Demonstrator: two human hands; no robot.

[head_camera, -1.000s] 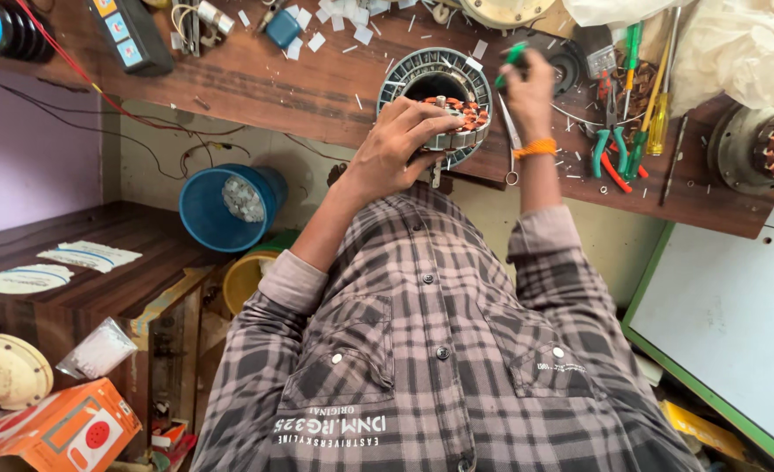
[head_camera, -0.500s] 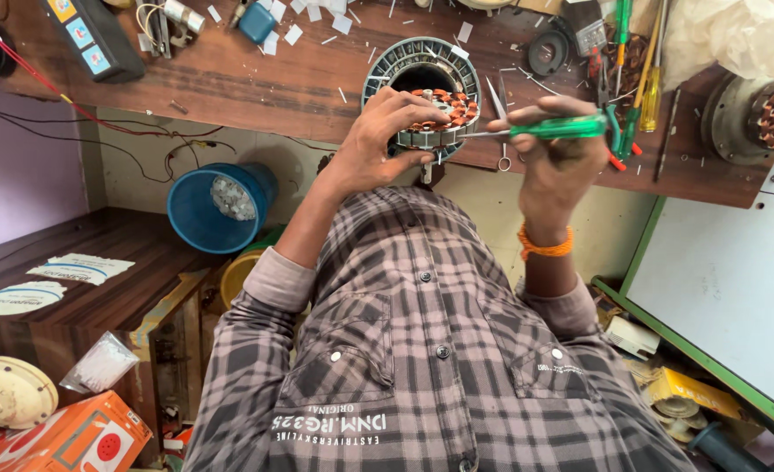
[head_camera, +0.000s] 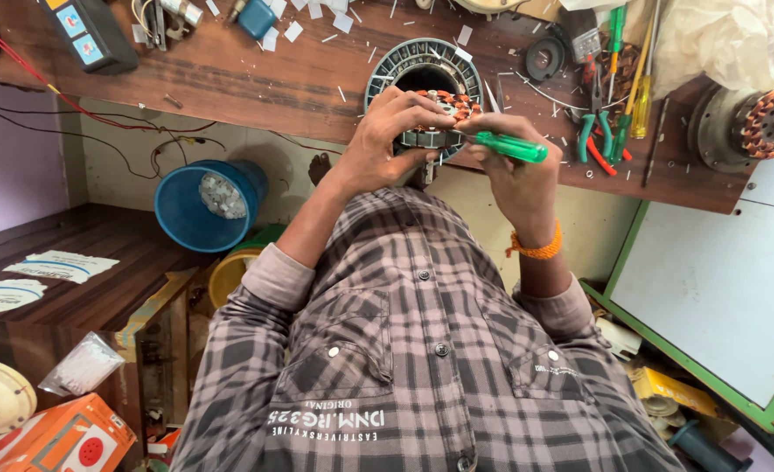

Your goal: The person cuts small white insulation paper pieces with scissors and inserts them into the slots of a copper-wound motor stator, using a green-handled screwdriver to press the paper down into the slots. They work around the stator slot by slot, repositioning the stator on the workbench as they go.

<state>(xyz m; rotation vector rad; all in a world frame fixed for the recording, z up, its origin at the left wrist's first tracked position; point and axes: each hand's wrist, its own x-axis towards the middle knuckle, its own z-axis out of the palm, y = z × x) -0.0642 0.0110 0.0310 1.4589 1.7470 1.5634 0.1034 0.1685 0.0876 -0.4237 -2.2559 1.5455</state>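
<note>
My left hand (head_camera: 387, 140) grips a small stator with copper windings (head_camera: 446, 107), held over a round grey finned motor housing (head_camera: 404, 61) on the wooden bench (head_camera: 256, 87). My right hand (head_camera: 518, 183), with an orange band at the wrist, is closed on a green-handled screwdriver (head_camera: 514, 147). The screwdriver lies almost level and its tip end points left into the stator, where my fingers hide it. Both hands meet at the stator, above my checked shirt.
Green and red pliers (head_camera: 597, 140) and yellow and green screwdrivers (head_camera: 639, 87) lie on the bench to the right, beside another wound motor (head_camera: 759, 118). A black box (head_camera: 94, 35) sits at the far left. A blue bucket (head_camera: 203, 205), an orange carton (head_camera: 46, 441) and a white green-edged panel (head_camera: 711, 297) stand below.
My right hand came back from the tools on the bench with the green screwdriver and brought it to the stator. My left hand stayed on the stator.
</note>
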